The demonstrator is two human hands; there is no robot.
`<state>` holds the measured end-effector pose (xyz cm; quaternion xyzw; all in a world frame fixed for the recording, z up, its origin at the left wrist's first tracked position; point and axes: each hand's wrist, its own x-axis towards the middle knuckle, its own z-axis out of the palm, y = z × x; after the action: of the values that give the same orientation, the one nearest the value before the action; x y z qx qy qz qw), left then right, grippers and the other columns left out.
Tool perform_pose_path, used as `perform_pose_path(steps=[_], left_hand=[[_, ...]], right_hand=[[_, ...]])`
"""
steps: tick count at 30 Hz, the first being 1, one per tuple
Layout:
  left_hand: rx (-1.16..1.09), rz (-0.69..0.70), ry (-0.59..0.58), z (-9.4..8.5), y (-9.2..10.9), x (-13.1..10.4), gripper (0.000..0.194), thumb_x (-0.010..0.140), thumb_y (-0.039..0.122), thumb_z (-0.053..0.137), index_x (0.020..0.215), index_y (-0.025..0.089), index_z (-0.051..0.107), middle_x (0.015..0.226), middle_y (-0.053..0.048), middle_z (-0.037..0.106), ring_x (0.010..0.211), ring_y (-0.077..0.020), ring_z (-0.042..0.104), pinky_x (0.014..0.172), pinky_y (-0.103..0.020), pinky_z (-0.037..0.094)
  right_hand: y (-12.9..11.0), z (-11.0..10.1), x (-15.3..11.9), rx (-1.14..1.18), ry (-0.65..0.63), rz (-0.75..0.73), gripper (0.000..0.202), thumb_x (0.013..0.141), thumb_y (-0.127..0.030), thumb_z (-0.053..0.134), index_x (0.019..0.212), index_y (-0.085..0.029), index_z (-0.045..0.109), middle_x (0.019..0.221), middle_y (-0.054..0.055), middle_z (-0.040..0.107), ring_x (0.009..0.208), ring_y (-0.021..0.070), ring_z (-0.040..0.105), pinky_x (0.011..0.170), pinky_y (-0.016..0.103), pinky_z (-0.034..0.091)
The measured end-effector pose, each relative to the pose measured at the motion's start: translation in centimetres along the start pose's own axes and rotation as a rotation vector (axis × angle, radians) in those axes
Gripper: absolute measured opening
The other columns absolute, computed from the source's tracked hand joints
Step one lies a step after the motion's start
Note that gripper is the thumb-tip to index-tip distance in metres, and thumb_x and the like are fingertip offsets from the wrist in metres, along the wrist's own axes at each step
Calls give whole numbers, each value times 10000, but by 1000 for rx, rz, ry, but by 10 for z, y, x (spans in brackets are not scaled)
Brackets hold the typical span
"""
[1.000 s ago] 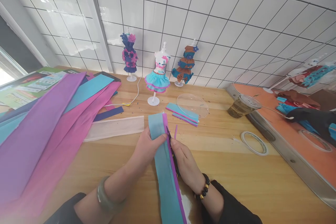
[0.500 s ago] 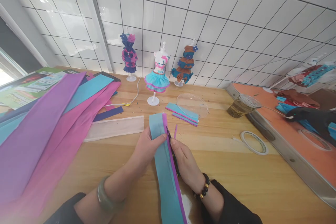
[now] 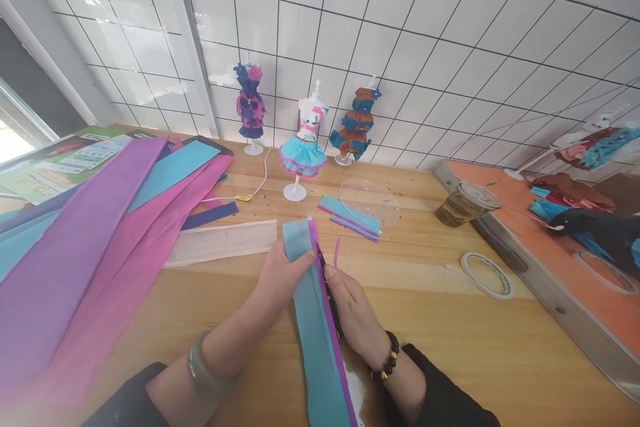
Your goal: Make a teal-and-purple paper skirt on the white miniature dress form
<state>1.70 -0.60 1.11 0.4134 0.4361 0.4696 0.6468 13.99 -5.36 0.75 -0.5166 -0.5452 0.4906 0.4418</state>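
Note:
A long light-blue strip with a purple edge runs from the table's middle to the bottom of the view. My left hand grips it near its far end, thumb on top beside the purple border. In my right hand are dark scissors, their blades at the purple edge and their handles mostly hidden by the fingers. A thin purple scrap lies just right of the blades. Beyond it are shorter blue strips with pink and purple edges.
Three small dressed mannequins stand by the tiled wall. Purple, pink and blue sheets cover the left side, near a white strip. To the right are a clear disc, a lidded cup, a tape roll and an orange surface.
The whole scene has shifted slightly right in the view. Both hands keep their hold, and the far end of the blue strip leans slightly more to the left.

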Motion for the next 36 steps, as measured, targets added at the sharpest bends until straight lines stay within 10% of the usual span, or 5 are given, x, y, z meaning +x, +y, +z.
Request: perform_pose_path(steps=[36], left_hand=[[18,11,38,1,-1,2,242,696,259,660,910,176,584,811,-31,673,749,-189,626,664,-294,515]], right_hand=[[3,1,1,-8,-12,10,336,920,-419,330,664,-204,355,660,-20,363,661,135,384,669,267,367]])
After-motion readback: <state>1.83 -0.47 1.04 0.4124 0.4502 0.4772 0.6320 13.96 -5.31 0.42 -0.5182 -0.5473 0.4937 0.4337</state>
